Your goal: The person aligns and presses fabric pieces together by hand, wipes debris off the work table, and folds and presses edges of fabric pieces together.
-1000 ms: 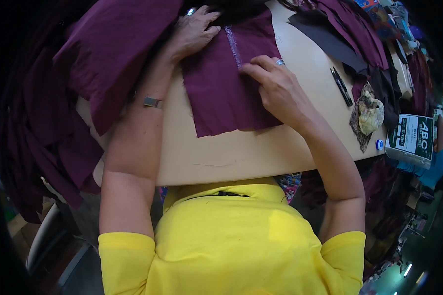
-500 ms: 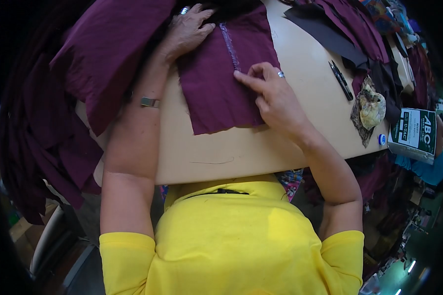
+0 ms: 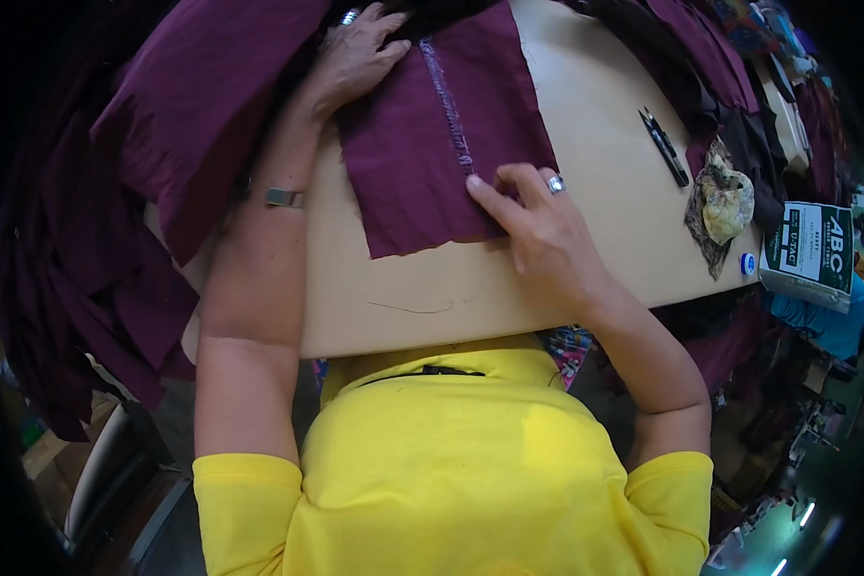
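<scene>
A maroon cloth piece lies flat on the pale table, with a whitish frayed seam running down its middle. My left hand rests at the cloth's upper left edge, fingers spread and pointing right, beside dark fabric. At the seam's lower end, my right hand touches the cloth with its index finger and thumb area; the other fingers are curled. No object shows between its fingers.
Maroon fabric is heaped on the left. To the right on the table are black snips, a crumpled cloth bundle, a small blue cap and an ABC box. A loose thread lies near the front edge.
My right hand has moved down along the seam toward the cloth's lower edge. My left hand has shifted slightly left and up.
</scene>
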{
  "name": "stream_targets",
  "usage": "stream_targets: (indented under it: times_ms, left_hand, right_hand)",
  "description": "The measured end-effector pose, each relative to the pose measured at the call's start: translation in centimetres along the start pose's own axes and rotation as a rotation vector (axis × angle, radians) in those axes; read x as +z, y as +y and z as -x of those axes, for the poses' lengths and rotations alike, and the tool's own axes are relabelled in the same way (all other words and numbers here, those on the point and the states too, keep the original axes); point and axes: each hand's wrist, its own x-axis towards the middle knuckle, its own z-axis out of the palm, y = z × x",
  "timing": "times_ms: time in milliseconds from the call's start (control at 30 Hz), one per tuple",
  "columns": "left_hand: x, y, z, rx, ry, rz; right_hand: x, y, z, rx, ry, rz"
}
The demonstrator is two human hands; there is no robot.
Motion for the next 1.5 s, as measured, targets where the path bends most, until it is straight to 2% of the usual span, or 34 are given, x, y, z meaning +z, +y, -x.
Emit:
stream_targets:
  times_ms: [100, 200, 300, 400, 500, 600, 667, 733, 800, 900, 1000, 1067, 1167, 1267, 1367, 1467, 1500]
  left_hand:
    - [0.2, -0.3, 0.0, 0.005, 0.021, 0.000]
    - [0.1, 0.0, 0.0, -0.017, 0.008, -0.003]
    - [-0.1, 0.0, -0.1, 0.014, 0.011, 0.010]
    - [-0.5, 0.8, 0.0, -0.067, -0.037, 0.005]
    - [2.8, -2.7, -1.3, -0.034, 0.055, -0.134]
    - [3.2, -3.7, -1.2, -0.023, 0.056, -0.102]
    - [3.4, -4.6, -1.3, -0.009, 0.054, -0.081]
    - [0.7, -1.5, -0.3, -0.085, -0.020, -0.023]
    - [0.9, -2.2, -0.5, -0.102, -0.006, 0.026]
    - [0.4, -1.6, -0.4, -0.107, -0.018, 0.005]
    - [0.3, -1.5, -0.3, -0.085, -0.006, -0.008]
    - [0.7, -2.5, -0.6, -0.040, -0.003, 0.000]
    - [1.0, -3.1, -0.6, -0.038, 0.011, 0.023]
    - [0.8, -2.5, -0.5, -0.050, 0.024, 0.024]
    - [0.9, -3.5, -0.7, -0.025, 0.011, 0.018]
    - [0.7, -3.3, -0.7, -0.040, 0.003, 0.009]
    - [0.2, -2.4, -0.6, -0.057, -0.010, 0.011]
  right_hand:
    - [0.1, -0.1, 2.1, -0.215, 0.067, 0.199]
    - [-0.7, 0.0, 2.8, -0.219, 0.062, 0.071]
    - [-0.9, 0.7, 2.1, -0.076, 0.062, -0.139]
    - [-0.1, -0.4, 1.5, -0.031, 0.084, 0.022]
    - [-0.3, -0.2, 2.1, -0.059, 0.072, -0.051]
    - [-2.7, 1.0, 3.5, 0.098, -0.028, -0.580]
    - [-5.8, 1.6, 6.0, 0.338, 0.048, -0.966]
    - [-7.7, 3.6, 10.5, 0.438, 0.117, -1.253]
    - [-9.1, 6.1, 16.1, 0.494, 0.078, -1.332]
    - [-9.2, 8.0, 22.7, 0.778, 0.139, -1.187]
    - [-4.9, 11.0, 26.5, 0.994, -0.028, -0.275]
    - [-0.5, 14.3, 29.0, 0.740, -0.143, 0.275]
    - [4.2, 15.9, 30.3, 0.919, -0.149, 0.561]
    - [7.3, 18.7, 33.0, 0.792, -0.164, 0.598]
    - [9.0, 20.4, 34.4, 0.988, -0.334, 0.513]
    - [4.2, 15.5, 29.0, 1.044, -0.125, 0.369]
    - [3.7, 14.3, 28.2, 1.005, -0.075, 0.429]
